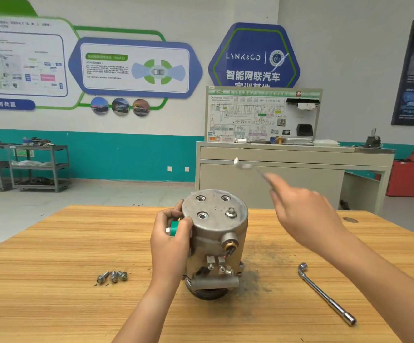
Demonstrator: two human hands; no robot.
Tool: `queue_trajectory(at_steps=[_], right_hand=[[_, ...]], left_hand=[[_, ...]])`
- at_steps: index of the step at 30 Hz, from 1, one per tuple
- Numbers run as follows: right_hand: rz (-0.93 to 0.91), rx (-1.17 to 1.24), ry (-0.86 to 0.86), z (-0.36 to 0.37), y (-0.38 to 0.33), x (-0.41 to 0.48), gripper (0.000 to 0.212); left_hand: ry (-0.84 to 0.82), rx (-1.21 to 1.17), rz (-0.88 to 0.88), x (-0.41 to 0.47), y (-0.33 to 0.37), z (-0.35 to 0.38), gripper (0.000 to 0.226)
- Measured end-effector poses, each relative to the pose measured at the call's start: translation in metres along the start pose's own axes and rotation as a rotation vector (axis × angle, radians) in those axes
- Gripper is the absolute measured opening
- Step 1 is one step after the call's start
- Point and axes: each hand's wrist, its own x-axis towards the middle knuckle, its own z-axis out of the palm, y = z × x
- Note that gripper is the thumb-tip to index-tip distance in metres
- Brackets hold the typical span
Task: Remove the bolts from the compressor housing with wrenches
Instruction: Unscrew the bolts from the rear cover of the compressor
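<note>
Compressor housing (pixel 213 233) upright, grey metal, 1 bolt (pixel 231 214), 3 open holes (pixel 202 215)

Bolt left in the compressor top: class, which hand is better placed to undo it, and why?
Right. The right hand holds a wrench raised near the bolt, which sits on that side of the compressor. The left hand grips the other side, steadying it.

"LYNK&CO" on blue wall sign (pixel 253 56)
</note>
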Motion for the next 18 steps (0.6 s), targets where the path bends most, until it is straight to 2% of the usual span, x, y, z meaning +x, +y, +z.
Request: queue_trajectory(at_steps=[2, 5, 12, 18], right_hand=[[0.007, -0.126, -0.144, -0.009, -0.006, -0.02, 0.043], [-0.017, -0.219, -0.247, -0.012, -0.015, -0.037, 0.052], [-0.036, -0.311, -0.299, -0.017, -0.035, -0.033, 0.066], [0.085, -0.384, -0.253, -0.029, -0.02, -0.037, 0.066]], left_hand=[[0.005, -0.009, -0.003, -0.001, 0.002, 0.001, 0.008], [0.012, -0.002, 0.009, -0.002, 0.003, 0.002, 0.009], [-0.013, 0.012, 0.023, -0.003, 0.0, 0.002, 0.006], [0.001, -0.012, 0.023, -0.003, -0.002, 0.003, 0.007]])
